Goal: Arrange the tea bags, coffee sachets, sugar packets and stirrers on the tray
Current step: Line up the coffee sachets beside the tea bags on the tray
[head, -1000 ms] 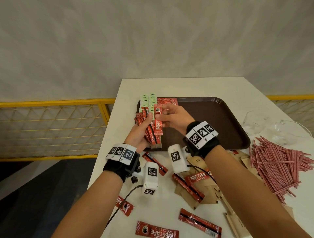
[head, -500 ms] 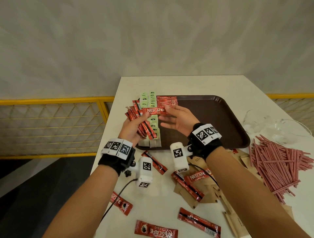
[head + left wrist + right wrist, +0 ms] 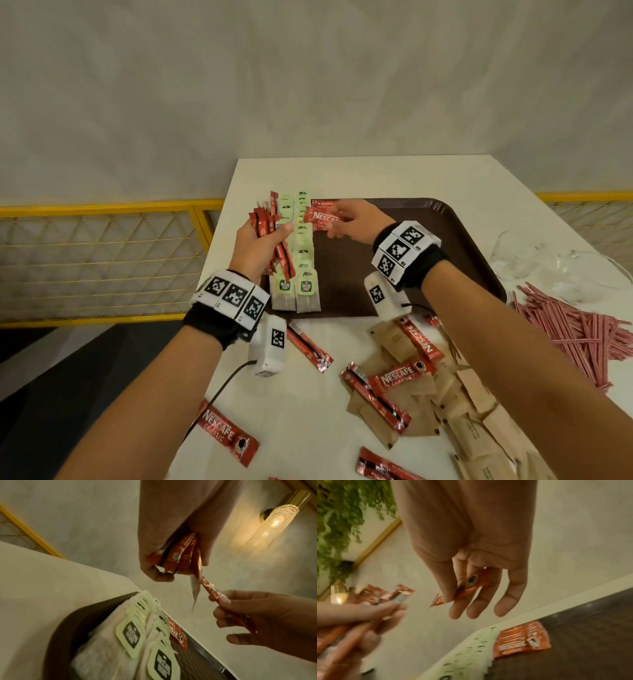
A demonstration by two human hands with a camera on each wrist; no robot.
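Observation:
My left hand (image 3: pixel 260 240) grips a bundle of red coffee sachets (image 3: pixel 270 233) above the left end of the brown tray (image 3: pixel 445 240). My right hand (image 3: pixel 349 222) pinches a single red coffee sachet (image 3: pixel 320 216) over the tray's far left part. Two rows of green-tagged tea bags (image 3: pixel 301 260) lie along the tray's left side, with a small stack of coffee sachets (image 3: pixel 522 641) beside them at the far end. In the left wrist view the bundle (image 3: pixel 178 555) shows in my palm and the single sachet (image 3: pixel 212 592) in my right fingers.
Loose coffee sachets (image 3: pixel 308 346) and brown sugar packets (image 3: pixel 428 394) lie on the white table (image 3: pixel 342 171) in front of the tray. A heap of pink stirrers (image 3: pixel 575 325) is at the right, with glass bowls (image 3: pixel 582 274) behind it. A yellow railing (image 3: pixel 102 263) runs at the left.
My right hand has drawn one sachet out of the bundle and carried it right, over the tray. My left hand has lifted the bundle slightly and turned it more upright.

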